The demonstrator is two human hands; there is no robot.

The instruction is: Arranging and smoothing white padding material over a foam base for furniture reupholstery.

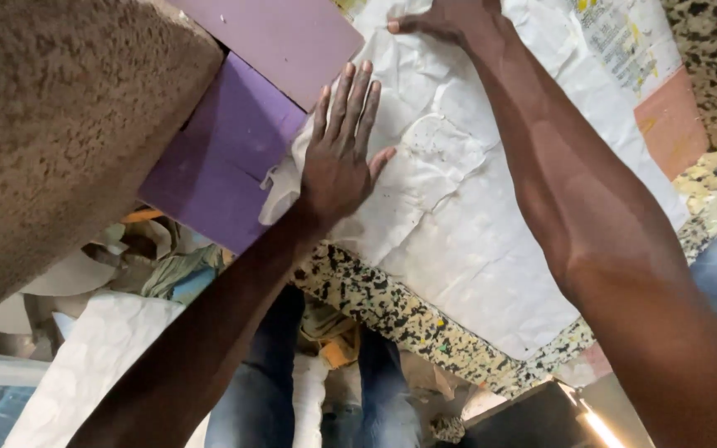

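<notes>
Left hand (340, 158) is lying flat, palm down, on the crumpled white paper sheet (458, 241). Its fingers (348, 104) are stretched out straight and close together, thumb splayed to the side, gripping nothing, just pressing on the paper near its left edge.

Right hand (446, 18) is reaching further out along the same sheet, at the top edge of view. It's partly cut off; one finger is pointing left along the paper, and I can't tell how the rest are standing. The right forearm is crossing diagonally over the paper.

The paper sheet is wrinkled, speckled with small dark spots, and is lying over a speckled foam slab (392, 311) (cream with black flecks) that is serving as the surface; the slab's edge is showing below the paper's lower edge.

Just left of the paper, purple foam blocks (226, 158) are sitting touching its left border. A large brown foam piece (60, 124) is filling the upper left corner. Below the slab, the person's legs in blue jeans (263, 390) are showing, with scraps of foam and cloth (159, 265) on the floor nearby. An orange-pink patch (672, 120) is showing at the paper's right side.
</notes>
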